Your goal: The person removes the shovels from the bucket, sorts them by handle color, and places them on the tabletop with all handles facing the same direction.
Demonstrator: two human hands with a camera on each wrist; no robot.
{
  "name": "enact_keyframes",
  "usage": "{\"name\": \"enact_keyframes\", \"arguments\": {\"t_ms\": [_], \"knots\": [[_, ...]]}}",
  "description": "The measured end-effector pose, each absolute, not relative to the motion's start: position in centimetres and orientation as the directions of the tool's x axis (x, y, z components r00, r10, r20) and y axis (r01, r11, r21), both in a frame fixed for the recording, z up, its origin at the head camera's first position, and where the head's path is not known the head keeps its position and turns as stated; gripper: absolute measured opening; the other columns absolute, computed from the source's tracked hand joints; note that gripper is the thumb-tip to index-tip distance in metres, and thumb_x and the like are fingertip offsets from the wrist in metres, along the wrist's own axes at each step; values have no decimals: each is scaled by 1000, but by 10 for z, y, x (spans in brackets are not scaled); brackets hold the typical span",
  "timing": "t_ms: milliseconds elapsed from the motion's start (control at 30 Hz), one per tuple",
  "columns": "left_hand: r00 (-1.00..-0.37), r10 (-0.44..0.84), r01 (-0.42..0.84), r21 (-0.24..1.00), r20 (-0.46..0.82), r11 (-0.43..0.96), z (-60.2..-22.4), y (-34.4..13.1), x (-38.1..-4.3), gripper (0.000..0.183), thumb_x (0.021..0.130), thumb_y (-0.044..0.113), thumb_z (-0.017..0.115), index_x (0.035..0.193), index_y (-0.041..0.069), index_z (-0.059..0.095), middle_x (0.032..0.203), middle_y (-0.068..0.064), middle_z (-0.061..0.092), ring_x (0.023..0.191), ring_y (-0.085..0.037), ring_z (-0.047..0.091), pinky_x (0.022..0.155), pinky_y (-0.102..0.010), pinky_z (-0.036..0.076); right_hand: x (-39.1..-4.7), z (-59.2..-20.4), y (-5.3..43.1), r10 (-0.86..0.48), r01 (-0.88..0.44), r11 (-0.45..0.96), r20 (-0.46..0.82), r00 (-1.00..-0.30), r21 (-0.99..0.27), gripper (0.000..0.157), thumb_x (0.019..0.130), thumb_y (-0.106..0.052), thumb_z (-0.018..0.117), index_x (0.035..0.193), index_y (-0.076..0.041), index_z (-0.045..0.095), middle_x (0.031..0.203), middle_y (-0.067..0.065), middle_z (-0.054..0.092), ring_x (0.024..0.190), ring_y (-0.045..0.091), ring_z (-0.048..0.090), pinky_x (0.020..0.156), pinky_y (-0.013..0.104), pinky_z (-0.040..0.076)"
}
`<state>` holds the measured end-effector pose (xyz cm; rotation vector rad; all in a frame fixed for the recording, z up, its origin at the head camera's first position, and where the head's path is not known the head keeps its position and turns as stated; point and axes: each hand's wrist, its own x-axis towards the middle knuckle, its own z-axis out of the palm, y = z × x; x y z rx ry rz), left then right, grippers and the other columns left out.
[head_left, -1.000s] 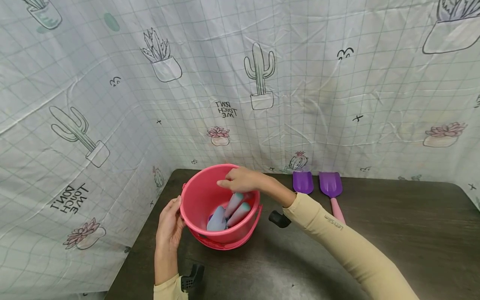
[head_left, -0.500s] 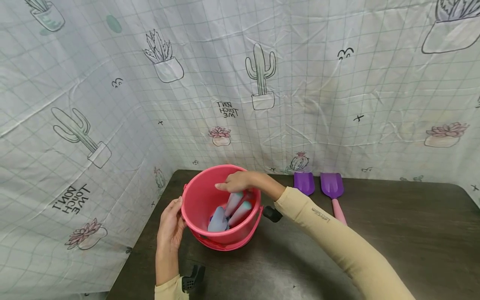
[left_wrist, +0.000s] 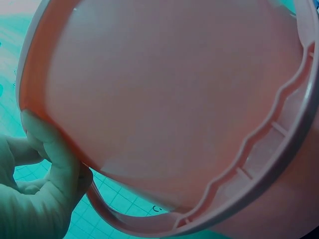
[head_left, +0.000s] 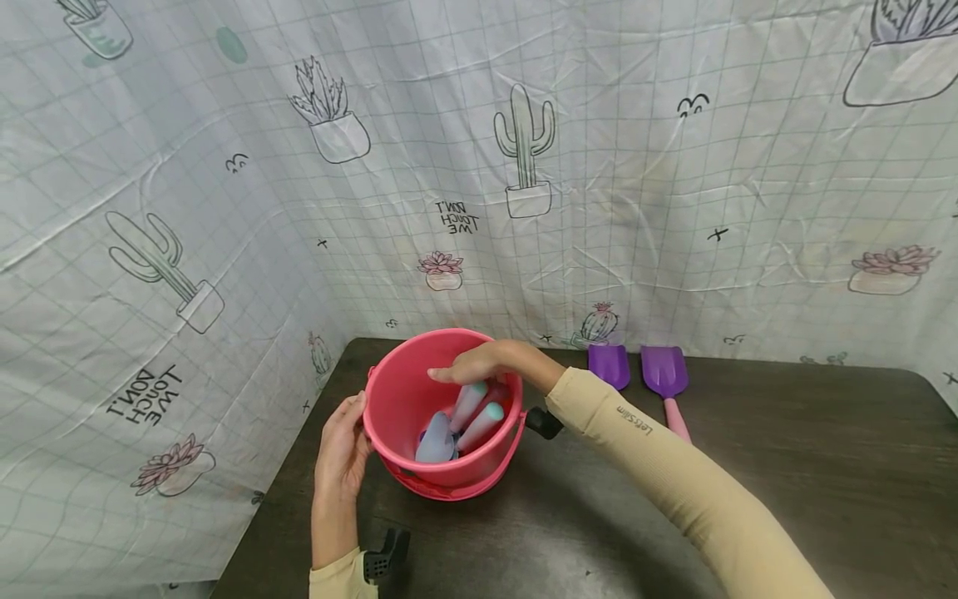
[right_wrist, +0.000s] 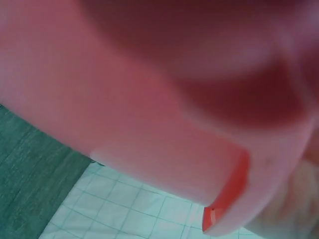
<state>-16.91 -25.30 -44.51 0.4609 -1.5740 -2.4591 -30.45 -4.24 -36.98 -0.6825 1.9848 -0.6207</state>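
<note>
A pink bucket [head_left: 397, 399] with its handle [head_left: 456, 491] lowered along the near side stands on the dark table. My left hand [head_left: 342, 445] holds the bucket's left rim; in the left wrist view its bent fingers [left_wrist: 55, 144] press against the wall. My right hand [head_left: 471, 363] reaches over the far right rim into the bucket, thumb pointing left; I cannot tell what its lowered fingers hold. Inside lie a pale blue tapered piece [head_left: 437, 441] and two lilac handle-like pieces with teal ends, one nearer the front [head_left: 481, 426] and one [head_left: 467, 405] just under the right hand.
Right of the bucket, at the table's back edge, lie two purple toy shovels, one [head_left: 609, 367] partly behind the right arm and one [head_left: 663, 370] with a pink handle. A printed cloth [head_left: 636, 208] hangs behind and to the left of the table [head_left: 808, 424].
My right hand has lowered deeper into the bucket, its forearm shifting slightly left. My left hand has kept its place at the rim, and the bucket has hardly moved.
</note>
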Motion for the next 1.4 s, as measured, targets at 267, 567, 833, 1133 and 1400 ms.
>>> {"name": "enact_keyframes", "arguments": {"t_ms": [267, 567, 833, 1133, 1400], "knots": [[-936, -316, -11, 909, -156, -417, -445, -252, -170, 19, 111, 20, 50, 102, 5, 59, 93, -6, 63, 70, -7, 66, 61, -21, 58, -305, -375, -37, -714, -115, 688, -640, -284, -716, 51, 110, -43, 43, 146, -10, 58, 137, 10, 66, 111, 15, 64, 77, 27, 51], [-933, -319, -12, 902, -165, -431, -443, -251, -172, 18, 110, 18, 51, 101, 7, 61, 95, -4, 64, 74, -7, 66, 68, -21, 59, -303, -373, -31, -763, 10, 606, -585, -273, -795, 48, 110, -38, 45, 145, -7, 56, 134, 18, 67, 125, 22, 63, 96, 30, 54], [-926, -332, -24, 907, -178, -420, -443, -252, -171, 17, 110, 19, 52, 103, 6, 61, 96, -4, 65, 77, -7, 67, 71, -21, 59, -305, -374, -28, -734, 92, 590, -581, -351, -802, 46, 106, -35, 51, 140, -4, 57, 127, 10, 65, 101, 24, 67, 74, 43, 62], [-926, -331, -18, 900, -180, -436, -442, -252, -172, 18, 110, 18, 52, 102, 7, 63, 96, -4, 66, 79, -7, 67, 73, -21, 59, -305, -376, -24, -774, 97, 502, -497, -392, -859, 21, 90, -7, 61, 107, 2, 70, 104, 11, 69, 87, 26, 65, 70, 38, 62], [-926, -329, -25, 901, -184, -434, -444, -251, -171, 17, 110, 19, 52, 104, 6, 62, 98, -5, 65, 81, -8, 68, 75, -22, 60, -305, -378, -24, -754, 54, 495, -459, -470, -867, 15, 88, 4, 56, 85, 2, 70, 80, 8, 66, 70, 20, 60, 67, 35, 62]]}}
